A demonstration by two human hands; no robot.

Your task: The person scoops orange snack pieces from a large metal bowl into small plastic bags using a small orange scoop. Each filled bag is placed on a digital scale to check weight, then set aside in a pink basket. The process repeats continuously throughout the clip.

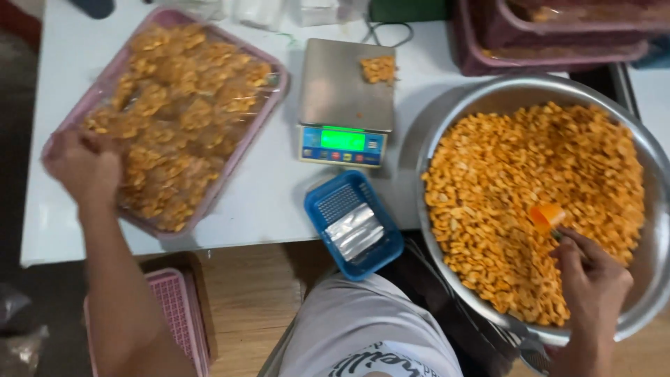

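Note:
My left hand (84, 166) rests on the near left edge of a pink tray (241, 143) piled with clear bags of orange snack pieces; its fingers are curled and blurred, and whether they grip a bag is unclear. My right hand (592, 279) is closed on an orange scoop (546, 216) that dips into a big steel bowl (656, 230) full of loose orange snack pieces. A digital scale (343, 105) with a lit green display stands between tray and bowl, with a small heap of the snack (379, 69) on its steel platform.
A small blue basket (328, 216) holding shiny clear bags sits at the white table's front edge. Dark red trays (488, 56) are stacked at the back right. A pink crate (178, 318) stands on the floor below left. My lap is under the table edge.

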